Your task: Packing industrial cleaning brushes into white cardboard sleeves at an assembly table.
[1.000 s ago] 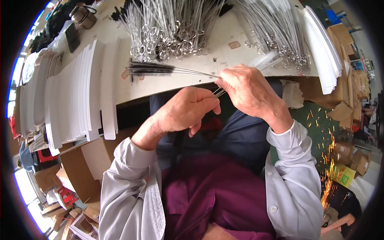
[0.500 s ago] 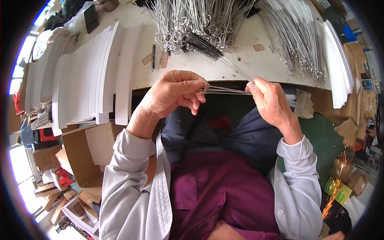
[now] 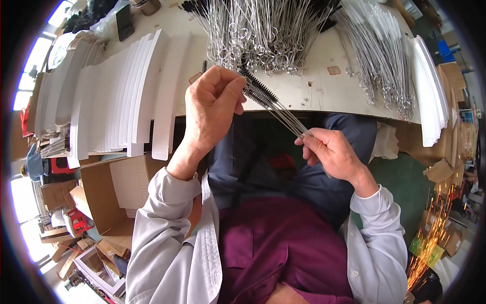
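Observation:
A small bunch of wire-handled brushes (image 3: 286,117) is in my right hand (image 3: 334,152), thumb and fingers pinched on the thin metal stems. Their black bristle heads (image 3: 260,92) point up and left. My left hand (image 3: 215,101) is closed in a pinch, fingertips right beside the bristles; whatever lies between them is hidden. Beyond the hands, a large pile of looped metal wire stems (image 3: 263,40) covers the table (image 3: 298,96). A second bundle of wire stems (image 3: 377,55) lies to its right.
Long white card strips (image 3: 116,96) stand in a row at the left, and more white strips (image 3: 428,91) at the right. An open cardboard box (image 3: 104,197) sits below on the left. Orange sparks (image 3: 430,238) fly at the lower right.
My right hand has moved down and slightly left with the brushes. My left hand has risen from the looped wire ends to the bristles, its fingers now curled in. The sparks have grown.

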Tool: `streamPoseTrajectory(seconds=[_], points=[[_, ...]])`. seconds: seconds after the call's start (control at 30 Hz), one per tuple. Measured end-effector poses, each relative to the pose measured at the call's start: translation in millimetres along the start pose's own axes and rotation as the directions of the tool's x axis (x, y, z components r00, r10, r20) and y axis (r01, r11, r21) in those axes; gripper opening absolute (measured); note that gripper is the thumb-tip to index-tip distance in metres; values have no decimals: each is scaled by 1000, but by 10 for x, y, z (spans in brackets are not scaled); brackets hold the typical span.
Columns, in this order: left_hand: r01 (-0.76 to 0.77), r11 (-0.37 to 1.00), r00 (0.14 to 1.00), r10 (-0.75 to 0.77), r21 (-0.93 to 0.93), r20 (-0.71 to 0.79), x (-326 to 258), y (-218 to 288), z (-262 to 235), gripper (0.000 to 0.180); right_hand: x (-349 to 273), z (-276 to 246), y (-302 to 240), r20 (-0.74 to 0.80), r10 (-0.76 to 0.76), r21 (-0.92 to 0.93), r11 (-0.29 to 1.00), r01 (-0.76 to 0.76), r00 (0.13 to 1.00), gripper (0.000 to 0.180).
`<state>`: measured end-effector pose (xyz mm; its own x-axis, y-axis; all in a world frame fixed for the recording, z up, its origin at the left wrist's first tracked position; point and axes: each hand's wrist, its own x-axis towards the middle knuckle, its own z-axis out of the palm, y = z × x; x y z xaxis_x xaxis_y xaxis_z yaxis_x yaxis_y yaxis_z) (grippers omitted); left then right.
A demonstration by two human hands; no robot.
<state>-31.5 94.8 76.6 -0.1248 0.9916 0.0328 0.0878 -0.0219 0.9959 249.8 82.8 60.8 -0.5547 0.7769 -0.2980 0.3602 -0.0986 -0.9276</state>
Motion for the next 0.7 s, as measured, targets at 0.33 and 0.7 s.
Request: streamPoseTrajectory(seconds=[0.33, 0.7], points=[[-53, 997, 995, 47, -61, -92, 56, -58, -35, 13, -23, 253, 121, -13, -39, 155, 987, 40, 999, 30], [-79, 996, 979, 84, 33, -188, 139, -219, -71, 10, -49, 448, 137, -30, 20, 171, 985, -15, 999, 27]])
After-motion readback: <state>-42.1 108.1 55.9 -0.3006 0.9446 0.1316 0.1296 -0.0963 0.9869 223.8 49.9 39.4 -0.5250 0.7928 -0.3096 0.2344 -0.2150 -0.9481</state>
